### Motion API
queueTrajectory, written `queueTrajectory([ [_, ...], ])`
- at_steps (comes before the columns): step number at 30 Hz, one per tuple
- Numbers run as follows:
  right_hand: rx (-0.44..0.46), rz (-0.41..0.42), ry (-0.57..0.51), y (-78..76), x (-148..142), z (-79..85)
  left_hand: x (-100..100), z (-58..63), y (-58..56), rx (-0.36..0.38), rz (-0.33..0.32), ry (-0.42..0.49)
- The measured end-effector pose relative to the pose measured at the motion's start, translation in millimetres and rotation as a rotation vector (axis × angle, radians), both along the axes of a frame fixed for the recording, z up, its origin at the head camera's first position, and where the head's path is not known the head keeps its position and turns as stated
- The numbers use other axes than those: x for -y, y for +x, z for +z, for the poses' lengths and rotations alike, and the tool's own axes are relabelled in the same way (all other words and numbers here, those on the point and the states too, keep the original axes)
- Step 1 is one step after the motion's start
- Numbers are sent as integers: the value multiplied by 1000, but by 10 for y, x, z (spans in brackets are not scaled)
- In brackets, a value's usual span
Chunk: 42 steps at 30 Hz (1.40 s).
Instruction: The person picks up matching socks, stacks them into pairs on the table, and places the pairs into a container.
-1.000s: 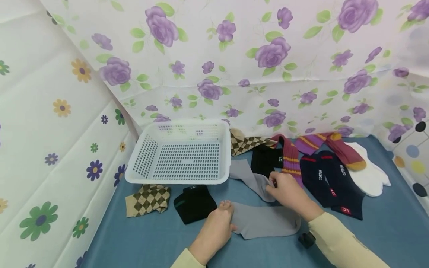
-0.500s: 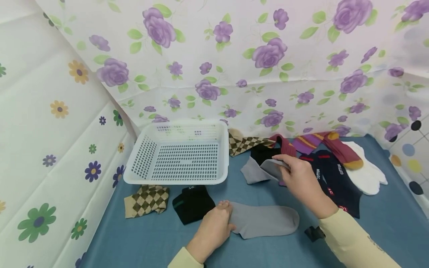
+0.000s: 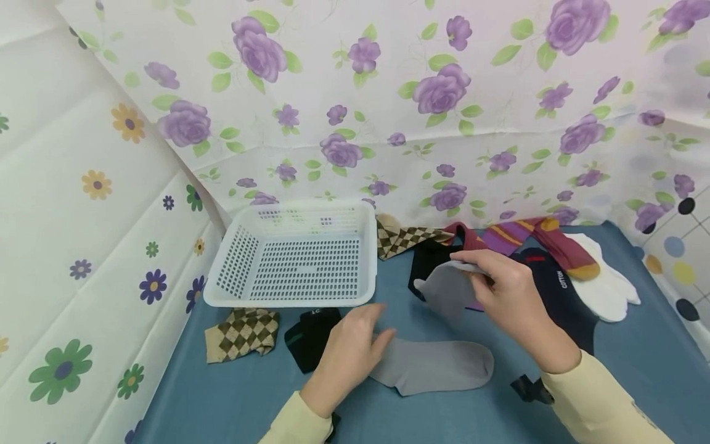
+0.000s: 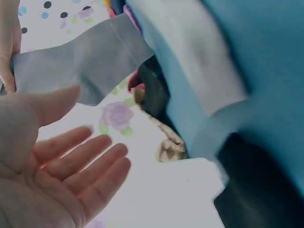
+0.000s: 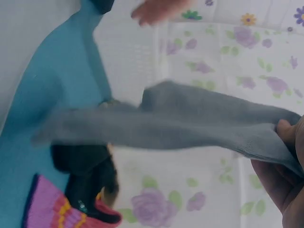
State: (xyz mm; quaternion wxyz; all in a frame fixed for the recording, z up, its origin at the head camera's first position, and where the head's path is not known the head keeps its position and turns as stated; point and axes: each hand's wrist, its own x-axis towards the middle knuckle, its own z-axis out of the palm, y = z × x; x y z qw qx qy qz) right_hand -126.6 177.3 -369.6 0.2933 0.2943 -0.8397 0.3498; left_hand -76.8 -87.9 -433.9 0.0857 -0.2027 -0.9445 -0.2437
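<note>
My right hand (image 3: 507, 290) pinches one end of a grey sock (image 3: 446, 290) and holds it raised over the table, the rest hanging down. In the right wrist view that sock (image 5: 190, 118) stretches leftward from the thumb and fingers. A second grey sock (image 3: 444, 367) lies flat on the blue cloth, toe to the right. Above its cuff end is my left hand (image 3: 352, 345), fingers extended and thumb spread, holding nothing. The left wrist view shows its palm (image 4: 52, 175) turned up. Partly behind this hand lies a folded black sock (image 3: 307, 342).
A white plastic basket (image 3: 222, 280) stands at the back left, a checkered sock (image 3: 244, 336) in front of it. Behind my right hand lie another checkered sock (image 3: 407, 240), a black sock (image 3: 424, 265), striped maroon socks (image 3: 560, 240), navy socks (image 3: 571, 299) and white socks (image 3: 604, 277).
My right hand has drawn the grey sock away from beside the basket and lifted it off the pile. The left hand has risen off the flat grey sock, its fingers opening.
</note>
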Motion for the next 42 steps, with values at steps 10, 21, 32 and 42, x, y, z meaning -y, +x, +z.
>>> queueTrajectory([
  [10, -104, 51, -85, 276, 223, 386, -388, 201, -36, -76, -16, 235],
  [21, 69, 55, -164, 462, 374, 564, -740, 114, -18, -2, -191, 350],
  [32, 280, 247, 117, 319, 139, 217, -429, 103, -142, 131, -147, 574],
  [42, 68, 96, 232, 284, 155, 154, -308, 267, -155, 235, -124, 695],
])
